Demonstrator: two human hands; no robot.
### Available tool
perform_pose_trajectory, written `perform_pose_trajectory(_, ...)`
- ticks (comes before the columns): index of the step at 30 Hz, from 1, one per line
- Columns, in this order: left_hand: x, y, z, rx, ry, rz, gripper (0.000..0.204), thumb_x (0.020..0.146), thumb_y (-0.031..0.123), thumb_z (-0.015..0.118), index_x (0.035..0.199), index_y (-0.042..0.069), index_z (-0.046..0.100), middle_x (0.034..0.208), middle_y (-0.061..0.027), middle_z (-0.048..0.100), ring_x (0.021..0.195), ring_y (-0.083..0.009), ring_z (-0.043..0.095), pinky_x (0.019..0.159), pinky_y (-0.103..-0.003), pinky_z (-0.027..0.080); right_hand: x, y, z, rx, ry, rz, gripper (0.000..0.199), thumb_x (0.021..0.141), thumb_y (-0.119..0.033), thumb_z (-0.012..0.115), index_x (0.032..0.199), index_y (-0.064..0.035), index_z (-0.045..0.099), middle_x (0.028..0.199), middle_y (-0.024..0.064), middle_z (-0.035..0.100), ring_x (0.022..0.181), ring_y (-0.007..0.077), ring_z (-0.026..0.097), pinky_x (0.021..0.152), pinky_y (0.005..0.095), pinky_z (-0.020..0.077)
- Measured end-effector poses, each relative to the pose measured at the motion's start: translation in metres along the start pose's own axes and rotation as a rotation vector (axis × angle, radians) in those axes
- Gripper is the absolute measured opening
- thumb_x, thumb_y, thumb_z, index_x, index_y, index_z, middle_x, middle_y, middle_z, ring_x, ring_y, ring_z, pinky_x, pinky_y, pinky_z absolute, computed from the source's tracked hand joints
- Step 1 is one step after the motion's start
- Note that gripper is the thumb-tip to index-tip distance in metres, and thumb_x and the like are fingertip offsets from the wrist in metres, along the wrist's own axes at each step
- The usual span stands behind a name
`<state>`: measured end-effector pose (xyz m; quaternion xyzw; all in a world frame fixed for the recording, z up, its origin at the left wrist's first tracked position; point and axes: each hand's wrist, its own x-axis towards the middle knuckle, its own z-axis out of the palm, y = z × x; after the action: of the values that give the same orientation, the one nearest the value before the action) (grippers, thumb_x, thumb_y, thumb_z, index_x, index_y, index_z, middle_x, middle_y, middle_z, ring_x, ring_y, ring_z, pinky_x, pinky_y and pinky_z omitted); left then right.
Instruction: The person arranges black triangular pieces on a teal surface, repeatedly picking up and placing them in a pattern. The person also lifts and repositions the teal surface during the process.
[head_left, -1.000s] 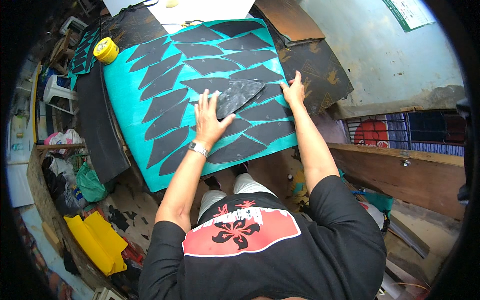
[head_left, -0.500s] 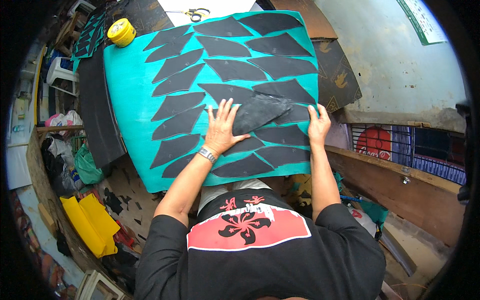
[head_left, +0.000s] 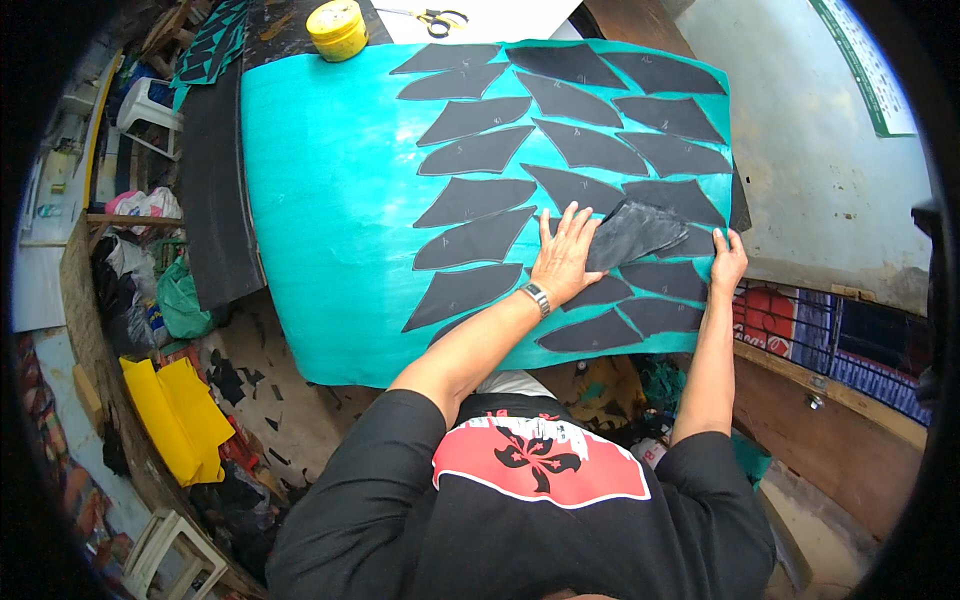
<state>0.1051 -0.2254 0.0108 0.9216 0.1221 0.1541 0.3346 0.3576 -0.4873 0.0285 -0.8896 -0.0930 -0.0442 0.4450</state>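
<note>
A large teal-green sheet [head_left: 330, 200] lies spread before me, covered over its middle and right with rows of black, curved, pointed pieces [head_left: 475, 238]. My left hand [head_left: 567, 258], a watch on its wrist, rests flat on the sheet with fingers apart. Its thumb and fingers lie beside a darker, scuffed loose stack of black pieces [head_left: 635, 238], which overlaps several others. At the right edge, my right hand [head_left: 729, 262] pinches the sheet between thumb and fingers.
A yellow tub [head_left: 337, 30] stands at the sheet's far edge. Scissors [head_left: 437, 20] lie on a white sheet beyond. Left are a dark sheet [head_left: 213, 190] and a white stool [head_left: 150, 120]. Yellow material [head_left: 178, 420] and scraps lie lower left; a grey wall [head_left: 830, 170] rises right.
The teal sheet has shifted right with the black pieces and yellow tub, both my hands moving with it. More bare teal shows on the left.
</note>
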Motion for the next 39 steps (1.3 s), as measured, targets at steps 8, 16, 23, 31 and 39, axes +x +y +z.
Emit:
perform_pose_trajectory(8,0.007,0.000,0.011,-0.121,-0.053,0.044,0.092,0.069,0.037,0.085,0.143,0.005,0.041,0.149,-0.0142,0.042,0.148,-0.0330,0.025,0.118,-0.066,0.006,0.037,0.009,0.000,-0.632,-0.051,0.001,0.043,0.086,-0.036,0.073,0.119,-0.0085,0.070,0.115,0.0179,0.071,0.107,0.0322,0.067,0.092,0.0398,0.0493)
perform_pose_trajectory(16,0.043,-0.011,0.004,-0.550,-0.153,0.019,0.112,0.067,0.048,0.084,0.153,0.004,0.028,0.156,-0.0194,0.034,0.148,-0.0376,0.026,0.121,-0.053,0.012,0.073,-0.046,0.046,-1.154,0.164,-0.082,0.058,0.086,-0.050,0.069,0.139,-0.0294,0.056,0.122,0.0143,0.066,0.112,0.0354,0.062,0.092,0.0512,0.0495)
perform_pose_trajectory(23,-0.037,-0.092,-0.121,-0.413,0.007,-0.083,0.047,0.087,0.020,0.076,0.131,0.013,0.062,0.137,-0.0097,0.059,0.129,-0.0250,0.054,0.108,-0.038,0.043,-0.036,-0.073,0.032,-0.363,-0.070,-0.079,0.075,0.091,-0.055,0.061,0.144,-0.0059,0.042,0.132,0.0280,0.057,0.123,0.0426,0.055,0.101,0.0495,0.0433)
perform_pose_trajectory(31,-0.198,-0.095,-0.181,0.385,-0.361,-0.081,0.103,0.074,0.069,0.069,0.157,0.021,0.030,0.165,-0.0118,0.017,0.153,-0.0347,0.011,0.119,-0.064,0.006,-0.089,-0.086,0.072,-0.573,-0.048,0.179,0.099,0.078,-0.066,0.070,0.150,-0.0099,0.033,0.134,0.0308,0.052,0.127,0.0454,0.048,0.101,0.0560,0.0417)
perform_pose_trajectory(39,-0.219,-0.103,-0.161,0.441,-0.282,-0.100,0.103,0.072,0.066,0.071,0.155,0.018,0.033,0.164,-0.0128,0.021,0.151,-0.0359,0.015,0.118,-0.065,0.009,-0.081,-0.111,0.111,-0.583,-0.035,0.264,0.102,0.073,-0.053,0.081,0.151,-0.0135,0.027,0.138,0.0274,0.049,0.129,0.0445,0.045,0.102,0.0546,0.0429)
